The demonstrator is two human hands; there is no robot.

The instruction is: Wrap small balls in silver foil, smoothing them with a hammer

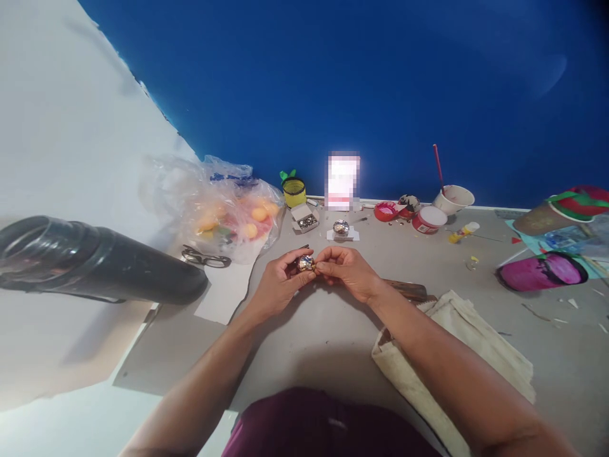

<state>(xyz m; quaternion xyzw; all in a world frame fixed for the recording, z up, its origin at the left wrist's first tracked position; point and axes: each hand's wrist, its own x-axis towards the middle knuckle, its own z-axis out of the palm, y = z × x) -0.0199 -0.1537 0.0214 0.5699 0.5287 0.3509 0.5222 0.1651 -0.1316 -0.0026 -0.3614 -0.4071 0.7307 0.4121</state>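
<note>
Here we are at the grey table (285,346), and both hands are working close together near the middle. The left hand (278,282) is grasping a shiny ball (306,263), with the thumb bracing the near side and the fingers curling round the left and far sides. The right hand (352,270) is coming in from the right, its thumb and forefinger pinching together right at the ball's edge; whether they are gripping some tiny piece, I am not able to tell. Just beyond, a second silvery ball (341,228) is resting on a white card (352,235), gleaming all over the side that is showing, so that one is looking finished, as far as I am judging. The ball in the fingers is looking well covered on top too, but the hands are hiding much of it, and the pinching at its edge is suggesting some detail is remaining. To the far left of the second ball, a small box (304,229) is holding plenty of glittering bits (308,221), so supplies are not running out. Glasses (205,258) are lying to the left, and a pale cloth (495,349) is spreading under the right forearm.
</note>
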